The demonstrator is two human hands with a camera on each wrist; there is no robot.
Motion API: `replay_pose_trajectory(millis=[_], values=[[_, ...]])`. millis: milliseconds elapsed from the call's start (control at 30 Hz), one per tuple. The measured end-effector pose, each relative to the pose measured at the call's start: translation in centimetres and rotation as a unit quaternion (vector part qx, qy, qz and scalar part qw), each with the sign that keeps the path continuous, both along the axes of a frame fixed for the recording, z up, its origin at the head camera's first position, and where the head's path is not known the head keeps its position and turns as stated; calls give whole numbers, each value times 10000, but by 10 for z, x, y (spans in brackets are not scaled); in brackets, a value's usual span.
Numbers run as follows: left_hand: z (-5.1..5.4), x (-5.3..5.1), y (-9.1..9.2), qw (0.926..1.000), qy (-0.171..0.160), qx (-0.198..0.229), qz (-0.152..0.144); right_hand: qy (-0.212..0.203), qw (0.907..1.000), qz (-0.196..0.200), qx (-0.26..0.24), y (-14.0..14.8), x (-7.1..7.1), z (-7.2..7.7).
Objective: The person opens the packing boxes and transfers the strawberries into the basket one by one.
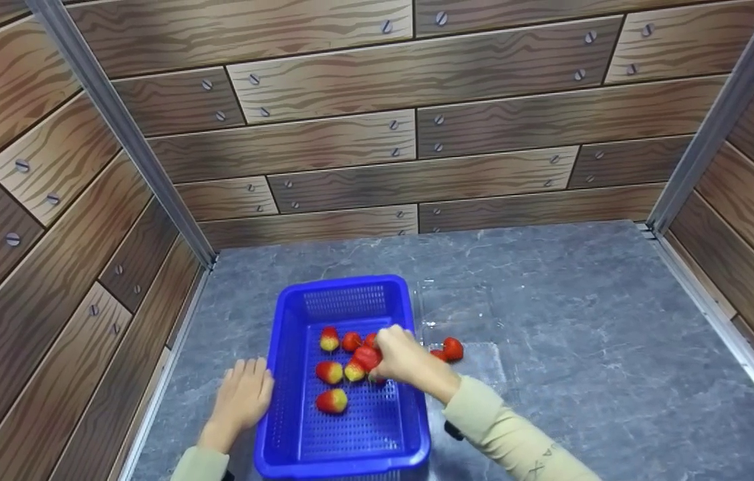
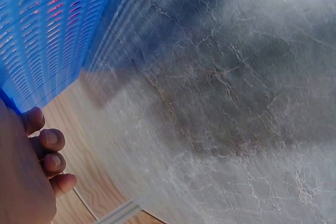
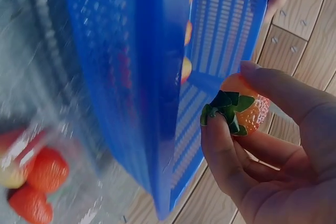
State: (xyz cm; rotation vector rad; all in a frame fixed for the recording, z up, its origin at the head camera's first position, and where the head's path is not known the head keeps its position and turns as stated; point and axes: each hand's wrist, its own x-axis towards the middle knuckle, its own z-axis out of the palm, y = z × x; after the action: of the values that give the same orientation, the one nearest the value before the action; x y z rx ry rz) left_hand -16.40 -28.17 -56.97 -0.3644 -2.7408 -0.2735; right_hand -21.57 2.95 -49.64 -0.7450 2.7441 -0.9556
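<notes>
My right hand is over the right part of a blue perforated basket, pinching a red strawberry with green leaves between thumb and fingers. Several red-and-yellow strawberries lie on the basket floor, some partly hidden by this hand. At the basket's left side, my left hand holds the rim, its fingertips curled beside the outer wall in the left wrist view; the thumb's place is hard to see. Right of the basket, red strawberries lie in a clear plastic container.
A grey marble-look tabletop spreads right of the container. Wood-plank-patterned walls with metal corner rails close off the back and both sides.
</notes>
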Motion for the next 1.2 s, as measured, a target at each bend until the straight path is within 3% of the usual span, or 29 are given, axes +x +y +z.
replay_pose_trajectory(millis=[233, 600, 867, 1200], values=[[0, -1, 1, 10000, 15, -26, -57, 204, 9990, 51, 391, -20, 8, -17], [1, 0, -1, 10000, 94, -28, -16, -147, 9972, -79, 726, -30, 9, -39], [0, 0, 0, 10000, 46, -77, -36, 147, 9963, 209, 826, -35, 12, -62], [1, 1, 0, 10000, -87, -6, 25, 459, 9941, 331, 921, -31, 7, -75]])
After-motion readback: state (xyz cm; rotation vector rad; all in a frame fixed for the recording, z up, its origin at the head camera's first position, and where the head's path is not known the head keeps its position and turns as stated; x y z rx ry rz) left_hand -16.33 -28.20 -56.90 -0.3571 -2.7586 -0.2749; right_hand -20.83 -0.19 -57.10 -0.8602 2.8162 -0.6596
